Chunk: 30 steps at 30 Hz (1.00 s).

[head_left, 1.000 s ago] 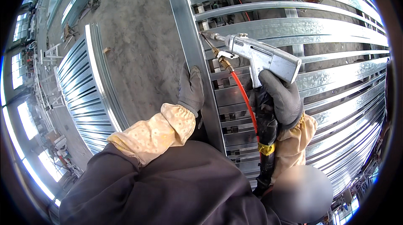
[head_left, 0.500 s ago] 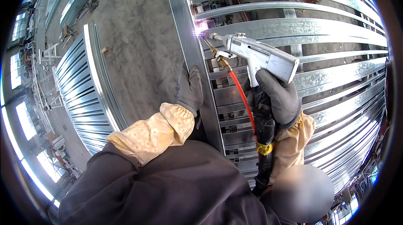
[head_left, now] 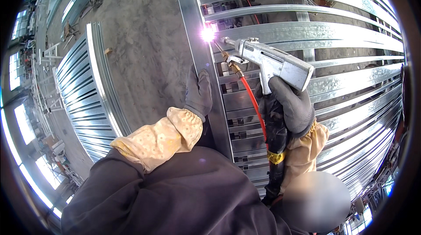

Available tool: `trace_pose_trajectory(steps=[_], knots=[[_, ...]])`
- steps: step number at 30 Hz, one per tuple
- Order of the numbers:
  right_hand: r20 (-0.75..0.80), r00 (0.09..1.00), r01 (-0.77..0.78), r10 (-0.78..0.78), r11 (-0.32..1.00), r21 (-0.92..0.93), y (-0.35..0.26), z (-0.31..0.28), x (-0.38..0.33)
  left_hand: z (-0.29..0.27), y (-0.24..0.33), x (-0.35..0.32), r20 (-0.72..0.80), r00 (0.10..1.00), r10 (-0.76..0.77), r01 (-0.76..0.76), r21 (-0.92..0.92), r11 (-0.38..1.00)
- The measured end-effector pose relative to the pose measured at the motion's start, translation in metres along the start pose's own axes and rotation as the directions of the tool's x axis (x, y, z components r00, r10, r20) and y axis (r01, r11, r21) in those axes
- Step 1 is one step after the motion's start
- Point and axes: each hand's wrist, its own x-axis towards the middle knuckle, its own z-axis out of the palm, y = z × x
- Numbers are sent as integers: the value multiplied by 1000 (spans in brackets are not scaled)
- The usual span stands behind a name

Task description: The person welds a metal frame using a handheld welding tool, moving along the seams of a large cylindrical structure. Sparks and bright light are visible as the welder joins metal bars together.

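Observation:
My right hand, in a grey glove, grips the handle of a silver welding gun. Its nozzle points left at a bright violet-white arc where a cross rail meets the long upright steel channel. A red hose and a black cable with a yellow band hang from the gun. My left hand, also gloved in grey, rests flat against the left side of that channel, below the arc. Both forearms wear pale yellow sleeve covers.
A frame of galvanised steel rails spreads to the right. Bare concrete floor lies left of the channel, with another stacked steel frame further left. Windows and workshop clutter line the far left edge.
The arc at the gun's nozzle has flared from a faint glow to a bright spark. Both hands and the gun have stayed nearly still.

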Motion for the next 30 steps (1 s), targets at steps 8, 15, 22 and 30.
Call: trace_pose_trajectory(steps=[8,15,22,30], knots=[[10,1000,-18,18,999,-28,-2,-1,0,3,13,-3,7,998,-55,55,-8,998],[-17,1000,3,-3,1000,-21,1,-1,-2,6,10,-4,-25,997,-73,71,-73,995],[-33,999,-26,26,1000,-17,4,-2,-4,5,11,-5,-5,998,-67,67,-38,997],[-169,985,-15,28,997,78,15,-10,-28,-2,2,-5,-19,999,49,-43,225,973]])
